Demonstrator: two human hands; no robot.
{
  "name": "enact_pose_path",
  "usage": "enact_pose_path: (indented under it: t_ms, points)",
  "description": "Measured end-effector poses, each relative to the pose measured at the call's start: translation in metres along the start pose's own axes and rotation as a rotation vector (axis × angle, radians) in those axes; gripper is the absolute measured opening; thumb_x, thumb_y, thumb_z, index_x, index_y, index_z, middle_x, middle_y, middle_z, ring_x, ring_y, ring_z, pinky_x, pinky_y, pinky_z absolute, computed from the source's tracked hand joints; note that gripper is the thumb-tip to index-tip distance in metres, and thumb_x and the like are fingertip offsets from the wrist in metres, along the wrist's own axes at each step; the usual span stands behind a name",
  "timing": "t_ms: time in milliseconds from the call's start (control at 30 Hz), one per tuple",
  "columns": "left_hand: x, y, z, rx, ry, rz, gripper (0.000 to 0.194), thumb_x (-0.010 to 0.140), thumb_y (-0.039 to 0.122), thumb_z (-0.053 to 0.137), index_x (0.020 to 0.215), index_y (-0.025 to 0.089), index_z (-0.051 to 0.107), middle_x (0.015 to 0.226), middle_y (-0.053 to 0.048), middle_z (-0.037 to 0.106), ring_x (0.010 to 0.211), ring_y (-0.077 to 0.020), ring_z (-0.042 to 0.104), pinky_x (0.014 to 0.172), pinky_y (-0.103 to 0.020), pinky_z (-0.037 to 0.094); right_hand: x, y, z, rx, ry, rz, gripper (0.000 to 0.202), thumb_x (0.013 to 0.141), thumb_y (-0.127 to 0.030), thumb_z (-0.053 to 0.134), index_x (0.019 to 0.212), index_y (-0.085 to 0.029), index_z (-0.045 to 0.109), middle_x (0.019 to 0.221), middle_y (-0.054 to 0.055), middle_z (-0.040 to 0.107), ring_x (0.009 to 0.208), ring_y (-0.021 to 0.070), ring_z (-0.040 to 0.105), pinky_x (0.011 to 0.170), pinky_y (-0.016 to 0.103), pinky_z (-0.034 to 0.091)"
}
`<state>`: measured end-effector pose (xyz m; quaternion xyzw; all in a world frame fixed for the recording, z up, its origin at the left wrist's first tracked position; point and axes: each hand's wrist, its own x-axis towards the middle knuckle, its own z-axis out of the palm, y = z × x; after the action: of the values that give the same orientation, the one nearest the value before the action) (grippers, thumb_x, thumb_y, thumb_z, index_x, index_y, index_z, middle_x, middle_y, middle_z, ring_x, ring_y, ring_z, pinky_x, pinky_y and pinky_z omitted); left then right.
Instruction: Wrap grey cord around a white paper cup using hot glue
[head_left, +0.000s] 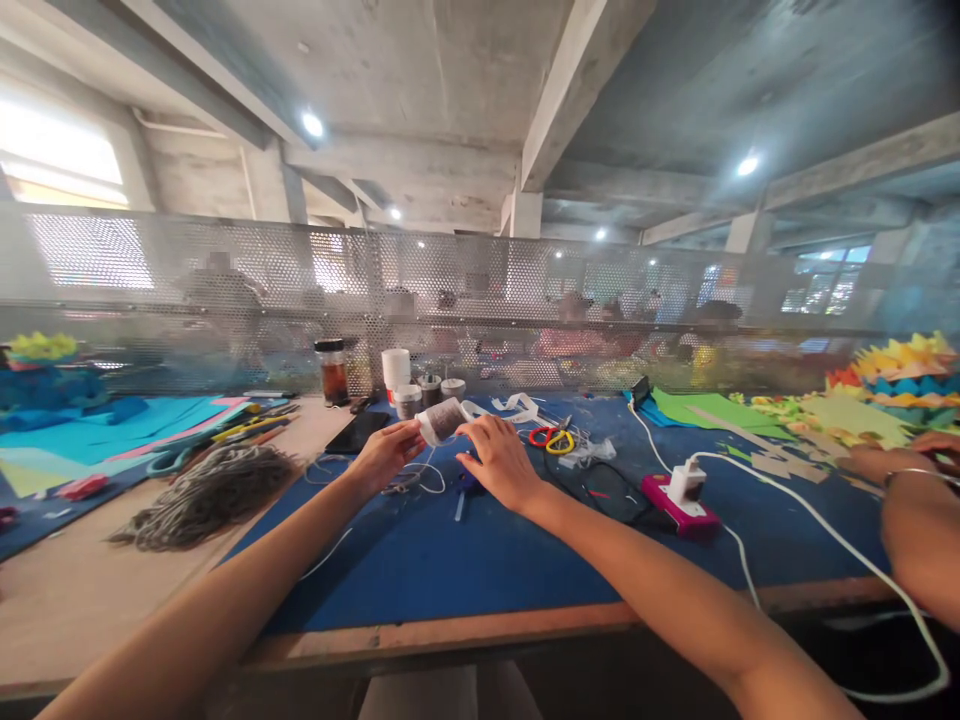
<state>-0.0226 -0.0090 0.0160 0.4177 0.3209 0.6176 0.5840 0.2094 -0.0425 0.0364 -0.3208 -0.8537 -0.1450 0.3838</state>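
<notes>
A small paper cup (442,421), tipped on its side, is held above the blue mat; its wall is covered in grey wrapping and its end is white. My left hand (390,455) grips the white end between thumb and fingers. At the cup's other end, my right hand (504,462) has its fingers curled against the wrapping, thumb lower down. Below lies a dark blue tool (466,486), partly hidden by the right hand. Behind the hands stand a stack of white cups (396,368) and several grey-wrapped cups (407,401).
Red and yellow scissors (551,438) lie right of my hands. A magenta power strip (681,506) with a white charger and cable sits farther right, near another person's arm (919,520). Grey cord (206,495) is heaped at left, near a black phone (357,432) and a drink jar (331,374).
</notes>
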Motion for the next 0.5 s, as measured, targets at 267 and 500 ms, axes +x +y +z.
enact_pose_path:
  t_ms: [267, 500]
  points:
    - [-0.002, -0.005, 0.005, 0.032, -0.035, 0.0, 0.02, 0.067, 0.019, 0.077, 0.084, 0.011, 0.071, 0.081, -0.007, 0.07, 0.069, -0.0119, 0.063, 0.073, -0.024, 0.053, 0.008, -0.001, 0.01, 0.01, 0.038, 0.034, 0.006, 0.086, -0.024, 0.059, 0.091, -0.022, 0.061, 0.1, 0.005, 0.055, 0.1, 0.0195, 0.051, 0.088, 0.035, 0.038]
    - [-0.006, -0.007, 0.01, 0.215, -0.015, 0.084, 0.027, 0.064, 0.031, 0.08, 0.082, 0.013, 0.073, 0.077, -0.008, 0.07, 0.066, -0.0139, 0.062, 0.07, -0.028, 0.051, 0.004, -0.002, 0.016, 0.177, 0.052, 0.101, 0.006, 0.086, -0.019, 0.055, 0.09, -0.02, 0.058, 0.09, 0.002, 0.064, 0.092, 0.0163, 0.058, 0.087, 0.031, 0.038]
